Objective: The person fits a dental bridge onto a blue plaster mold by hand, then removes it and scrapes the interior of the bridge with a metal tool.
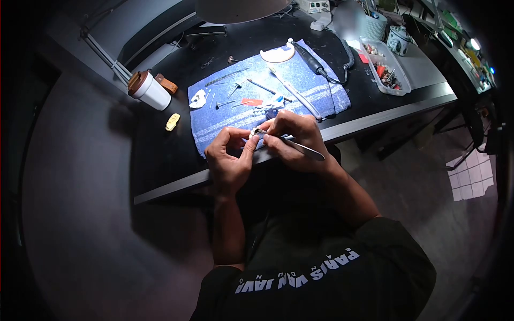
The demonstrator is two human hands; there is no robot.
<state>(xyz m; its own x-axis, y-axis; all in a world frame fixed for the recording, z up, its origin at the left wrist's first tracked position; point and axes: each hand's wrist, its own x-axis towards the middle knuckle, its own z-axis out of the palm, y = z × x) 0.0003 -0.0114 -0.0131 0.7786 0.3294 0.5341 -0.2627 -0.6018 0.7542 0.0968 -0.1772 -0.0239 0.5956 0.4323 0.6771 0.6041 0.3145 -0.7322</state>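
My left hand is closed at the table's front edge, its thumb and fingertips pinching a small whitish piece. Fingers cover most of that piece, so its exact kind does not show. My right hand grips a slim metal hand tool with a flat, rounded handle end that points down to the right. The tool's tip meets the whitish piece between both hands. Just beyond the fingers, a bluish-white tooth-like model lies on the blue towel, partly hidden by my right hand.
On the towel lie a toothbrush, a rotary handpiece with a coiled cord, a red strip and several small mounted bits. A lidded cup and yellow object stand left; a plastic box sits right. A lamp shade hangs above.
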